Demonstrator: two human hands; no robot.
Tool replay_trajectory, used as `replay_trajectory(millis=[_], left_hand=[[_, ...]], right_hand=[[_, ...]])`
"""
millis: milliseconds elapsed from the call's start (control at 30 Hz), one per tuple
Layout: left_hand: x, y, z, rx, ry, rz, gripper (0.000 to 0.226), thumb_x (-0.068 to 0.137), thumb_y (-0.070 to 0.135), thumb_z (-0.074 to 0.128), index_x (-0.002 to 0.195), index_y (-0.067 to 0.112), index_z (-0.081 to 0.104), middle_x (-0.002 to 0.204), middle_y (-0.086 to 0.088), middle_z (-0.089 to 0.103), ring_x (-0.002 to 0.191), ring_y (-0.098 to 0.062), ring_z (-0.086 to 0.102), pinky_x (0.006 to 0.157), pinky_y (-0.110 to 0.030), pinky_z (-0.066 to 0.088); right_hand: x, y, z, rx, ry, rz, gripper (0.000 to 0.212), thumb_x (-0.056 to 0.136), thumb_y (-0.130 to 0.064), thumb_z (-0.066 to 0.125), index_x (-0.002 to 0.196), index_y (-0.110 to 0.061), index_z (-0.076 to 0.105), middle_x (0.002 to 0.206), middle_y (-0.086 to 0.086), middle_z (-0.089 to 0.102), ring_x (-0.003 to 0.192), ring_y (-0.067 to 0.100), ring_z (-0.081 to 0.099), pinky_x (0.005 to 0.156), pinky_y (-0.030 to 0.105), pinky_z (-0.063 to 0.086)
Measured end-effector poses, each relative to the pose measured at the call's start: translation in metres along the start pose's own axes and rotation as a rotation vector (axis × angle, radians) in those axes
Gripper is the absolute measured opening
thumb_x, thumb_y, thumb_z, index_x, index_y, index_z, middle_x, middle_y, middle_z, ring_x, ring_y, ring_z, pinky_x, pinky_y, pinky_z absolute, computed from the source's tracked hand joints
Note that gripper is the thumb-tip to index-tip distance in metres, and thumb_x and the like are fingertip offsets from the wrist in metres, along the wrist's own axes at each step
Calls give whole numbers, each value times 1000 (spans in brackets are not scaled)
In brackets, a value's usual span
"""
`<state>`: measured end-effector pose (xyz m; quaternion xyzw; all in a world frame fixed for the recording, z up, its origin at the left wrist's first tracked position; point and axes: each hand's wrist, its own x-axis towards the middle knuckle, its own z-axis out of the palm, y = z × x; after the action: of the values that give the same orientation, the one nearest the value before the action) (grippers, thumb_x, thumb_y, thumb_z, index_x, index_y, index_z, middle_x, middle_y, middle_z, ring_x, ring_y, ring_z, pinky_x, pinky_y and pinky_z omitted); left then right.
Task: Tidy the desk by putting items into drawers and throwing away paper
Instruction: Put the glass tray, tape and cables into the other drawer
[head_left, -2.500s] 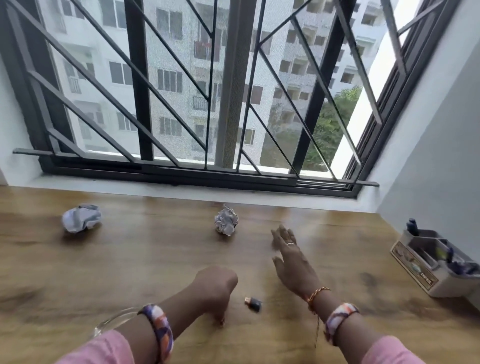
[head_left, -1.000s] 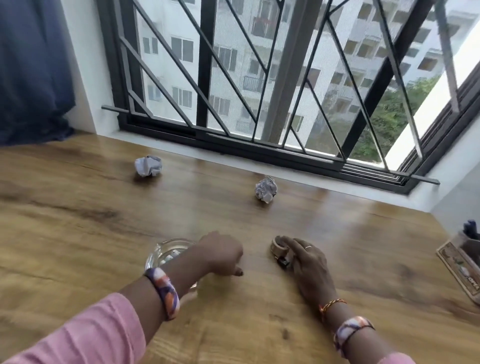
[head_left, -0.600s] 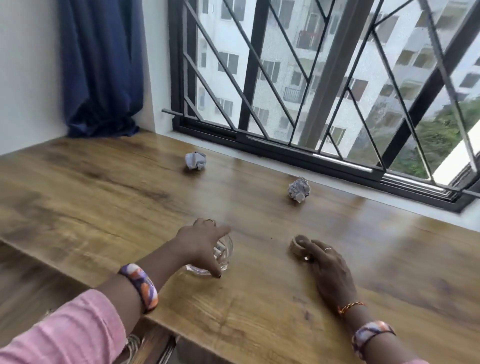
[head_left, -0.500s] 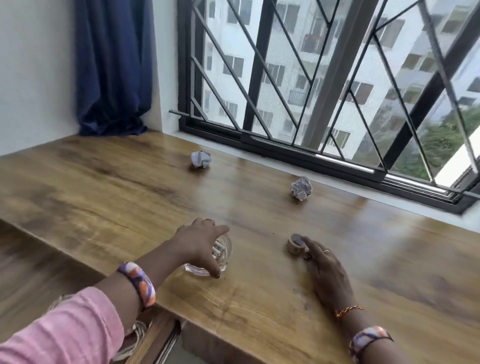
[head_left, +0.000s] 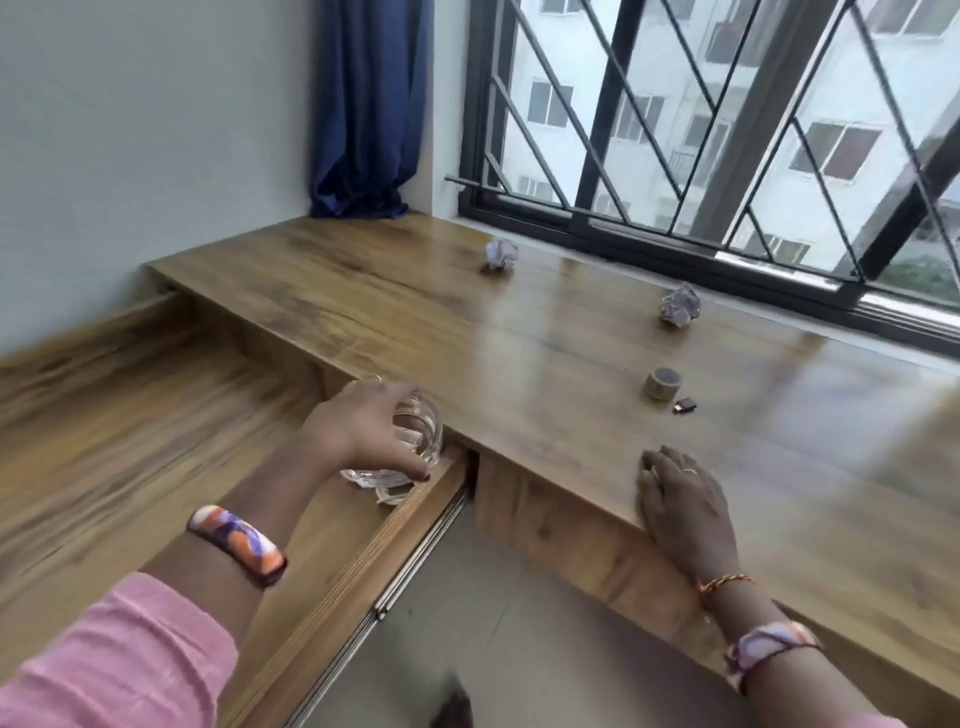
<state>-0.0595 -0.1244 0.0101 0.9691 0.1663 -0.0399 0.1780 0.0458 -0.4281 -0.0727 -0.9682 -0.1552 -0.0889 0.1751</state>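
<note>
The left hand (head_left: 363, 431) is clamped from above around a clear round glass bowl (head_left: 410, 449) with small pale bits inside, its fingers curled over the rim so the bowl hangs level over the corner of the pulled-out wooden drawer (head_left: 363, 551). That top grip suits lowering the bowl straight down into the drawer, which looks like the step in hand. The bowl sits just off the front edge of the wood-grain counter (head_left: 545, 353), close to where the drawer's side rail meets it; whether the glass already touches the drawer floor I cannot tell. Something pale and papery shows just under the bowl, too blurred to name

The right hand (head_left: 675, 499) lies flat and spread on the counter's front edge, holding nothing, probably as a brace while the body leans left

Other things on the counter wait their turn. A small brown roll of tape (head_left: 663, 383) stands just beside a tiny dark rectangular object (head_left: 684, 405), both well ahead of the right hand. Farther back, near the black-barred window (head_left: 701, 156), lie two crumpled balls: a white paper ball (head_left: 500, 254) to the left and a greyish paper ball (head_left: 679, 305) to the right, well apart. A dark blue curtain (head_left: 363, 104) hangs in the corner

The drawer's rail and the counter edge crowd the bowl; a knock there could chip the glass
</note>
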Motion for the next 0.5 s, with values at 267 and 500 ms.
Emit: replay_trajectory(millis=[267, 500], left_hand=[[-79, -80, 32, 46, 18, -344, 95, 44, 51, 81, 131, 30, 47, 130, -3, 53, 123, -26, 48, 93, -37, 49], [-78, -98, 70, 83, -56, -403, 83, 51, 54, 78, 125, 27, 51, 127, -4, 55, 123, -26, 47, 90, -38, 50]], right_hand=[[-33, -73, 17, -236, -291, -16, 58, 98, -42, 23, 149, -16, 11, 159, 4, 10, 144, 38, 9, 115, 50, 11], [-16, -94, 13, -320, -410, 27, 52, 100, -26, 23, 149, -17, 8, 159, 8, 7, 140, 46, 13, 111, 60, 18]])
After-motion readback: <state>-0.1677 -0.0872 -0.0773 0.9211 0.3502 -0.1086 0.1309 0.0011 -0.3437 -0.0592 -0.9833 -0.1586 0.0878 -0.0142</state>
